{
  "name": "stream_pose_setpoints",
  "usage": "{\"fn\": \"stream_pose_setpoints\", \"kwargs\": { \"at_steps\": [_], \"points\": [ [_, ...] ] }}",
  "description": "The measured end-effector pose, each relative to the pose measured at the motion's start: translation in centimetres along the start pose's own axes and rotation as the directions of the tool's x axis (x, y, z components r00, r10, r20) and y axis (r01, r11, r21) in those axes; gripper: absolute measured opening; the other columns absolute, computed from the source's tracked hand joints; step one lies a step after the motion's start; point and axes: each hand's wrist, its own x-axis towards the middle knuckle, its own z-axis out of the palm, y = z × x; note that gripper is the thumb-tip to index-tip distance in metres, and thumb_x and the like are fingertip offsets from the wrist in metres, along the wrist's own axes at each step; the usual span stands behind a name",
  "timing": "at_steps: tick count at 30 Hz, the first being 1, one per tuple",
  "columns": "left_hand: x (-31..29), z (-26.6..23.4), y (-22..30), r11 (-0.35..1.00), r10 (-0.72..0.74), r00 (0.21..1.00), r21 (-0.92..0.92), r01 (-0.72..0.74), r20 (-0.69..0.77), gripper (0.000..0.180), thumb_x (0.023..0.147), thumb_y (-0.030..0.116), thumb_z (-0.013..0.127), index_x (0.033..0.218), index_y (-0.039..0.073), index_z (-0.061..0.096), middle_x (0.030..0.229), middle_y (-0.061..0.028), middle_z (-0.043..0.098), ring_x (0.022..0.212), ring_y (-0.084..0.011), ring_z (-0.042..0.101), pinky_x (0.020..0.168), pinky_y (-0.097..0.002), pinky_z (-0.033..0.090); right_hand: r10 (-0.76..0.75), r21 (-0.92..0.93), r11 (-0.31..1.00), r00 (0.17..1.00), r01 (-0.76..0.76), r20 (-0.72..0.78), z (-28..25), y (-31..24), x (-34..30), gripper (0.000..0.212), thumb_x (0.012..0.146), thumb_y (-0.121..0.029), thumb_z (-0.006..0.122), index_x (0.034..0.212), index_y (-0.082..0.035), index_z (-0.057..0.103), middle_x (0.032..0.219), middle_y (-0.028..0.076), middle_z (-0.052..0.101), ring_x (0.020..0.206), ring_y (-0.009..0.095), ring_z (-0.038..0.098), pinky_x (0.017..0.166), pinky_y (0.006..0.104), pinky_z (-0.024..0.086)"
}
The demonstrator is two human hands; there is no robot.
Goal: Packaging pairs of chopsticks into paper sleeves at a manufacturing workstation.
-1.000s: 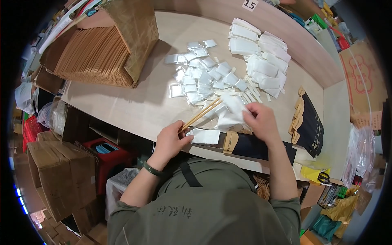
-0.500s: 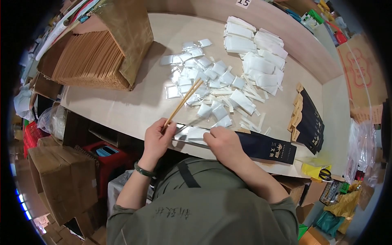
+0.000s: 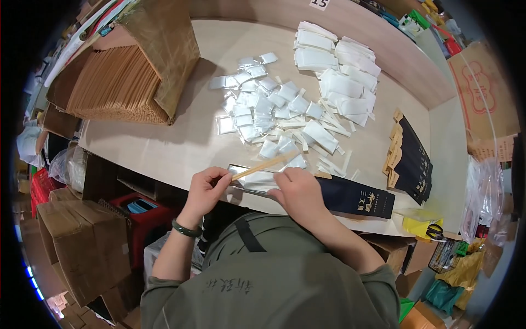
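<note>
The left hand (image 3: 206, 191) grips thin wooden sticks (image 3: 268, 163) over the left end of the long dark packet (image 3: 356, 198) — the right hand (image 3: 299, 192) pinches that packet near its middle — and small shiny packets (image 3: 246, 102) lie beyond it on the table (image 3: 150, 140)

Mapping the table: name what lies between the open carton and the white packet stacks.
The head view shows a pile of small shiny packets on the tabletop.

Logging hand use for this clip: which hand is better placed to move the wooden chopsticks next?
Likely the left hand: it grips the wooden chopsticks near one end. The right hand is at the navy packaging sleeve, not gripping the chopsticks, so it seems worse placed.
</note>
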Motion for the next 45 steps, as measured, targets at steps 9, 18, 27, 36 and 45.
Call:
{"fn": "stream_pose_setpoints", "kwargs": {
  "at_steps": [9, 18, 27, 36, 45],
  "points": [
    [2.6, -1.4, -0.4, 0.972, 0.118, 0.969, 0.174, -0.157, 0.216, 0.015, 0.082, 0.013, 0.075, 0.078, 0.002, 0.066, 0.074, -0.0086, 0.065, 0.064, -0.0184, 0.062, 0.059, -0.0306, 0.049, -0.068, 0.050, 0.996, 0.995, 0.072, -0.069, -0.7, 2.8, -3.8, 0.036, 0.069, -0.022, 0.081, 0.089, 0.000, 0.060, 0.131, 0.022, 0.053, 0.118, 0.040, 0.051, 0.099, 0.0469, 0.042],
    [1.9, 6.3, 2.1, 0.959, 0.106, 0.994, 0.269, -0.092, -0.038, 0.015, 0.083, 0.006, 0.072, 0.098, 0.006, 0.069, 0.100, -0.0111, 0.064, 0.086, -0.0235, 0.067, 0.072, -0.0324, 0.055, 0.037, 0.054, 0.998, 0.999, -0.035, -0.036, -1.4, 2.4, -3.5, 0.041, 0.068, -0.020, 0.081, 0.097, -0.001, 0.060, 0.128, 0.021, 0.054, 0.118, 0.039, 0.051, 0.100, 0.0455, 0.043],
    [0.4, 6.0, 7.8, 0.552, 0.423, 0.837, 0.633, -0.543, 0.348, 0.081, 0.070, 0.030, 0.083, 0.139, 0.009, 0.046, 0.125, -0.0144, 0.050, 0.125, -0.0320, 0.046, 0.105, -0.0488, 0.038, -0.103, 0.158, 0.980, 0.987, 0.122, -0.127, -2.8, 3.5, -3.6, 0.039, 0.068, -0.011, 0.074, 0.105, -0.010, 0.062, 0.113, 0.018, 0.057, 0.102, 0.036, 0.058, 0.087, 0.0439, 0.048],
    [2.5, 3.8, 7.3, 0.881, -0.211, 0.930, 0.471, 0.047, 0.302, 0.037, 0.070, 0.022, 0.080, 0.093, 0.004, 0.057, 0.082, -0.0104, 0.062, 0.074, -0.0255, 0.061, 0.069, -0.0355, 0.049, 0.046, -0.349, 0.927, 0.965, -0.137, -0.257, -13.4, 16.4, -8.5, 0.029, 0.077, -0.026, 0.079, 0.093, -0.006, 0.067, 0.124, 0.019, 0.058, 0.110, 0.036, 0.057, 0.097, 0.0419, 0.045],
    [1.4, 11.1, 9.0, 0.998, -0.023, 0.645, 0.054, -0.028, 0.764, 0.029, 0.072, 0.017, 0.073, 0.092, 0.002, 0.057, 0.083, -0.0140, 0.061, 0.079, -0.0318, 0.062, 0.074, -0.0402, 0.051, -0.150, -0.157, 0.979, 0.981, 0.130, -0.122, -3.9, 6.8, -5.1, 0.040, 0.077, -0.039, 0.071, 0.088, -0.001, 0.064, 0.110, 0.020, 0.061, 0.104, 0.036, 0.059, 0.088, 0.0424, 0.048]
  ]
}}
